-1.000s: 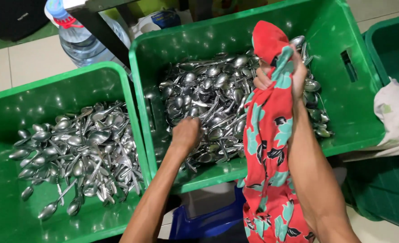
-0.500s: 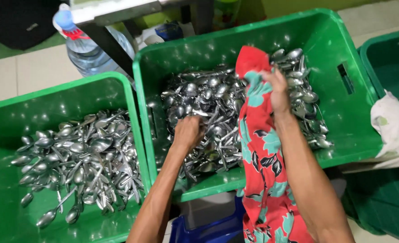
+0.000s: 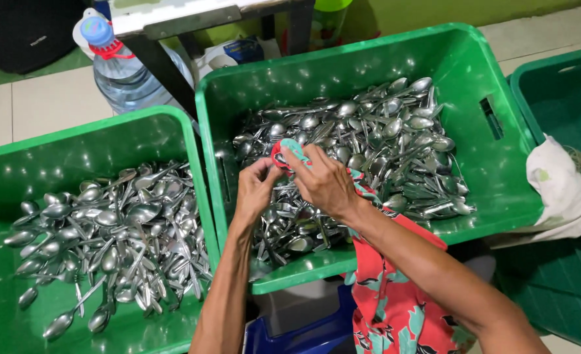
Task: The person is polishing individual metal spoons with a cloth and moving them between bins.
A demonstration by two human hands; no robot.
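Holding a red flowery cloth (image 3: 395, 295), both hands pinched on its top end. Left hand (image 3: 256, 187) and right hand (image 3: 323, 180) touching, just over a heap of shiny spoons (image 3: 382, 141) in a green crate (image 3: 493, 78). Left of the hands, another green crate (image 3: 15, 170) with more spoons (image 3: 107, 229). Beyond the hands, a water bottle (image 3: 117, 72).

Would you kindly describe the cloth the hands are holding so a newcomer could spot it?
Find the middle green plastic crate heaped with metal spoons. Over its near side, the left hand and right hand pinch a red cloth with teal leaf print, the only patterned fabric.
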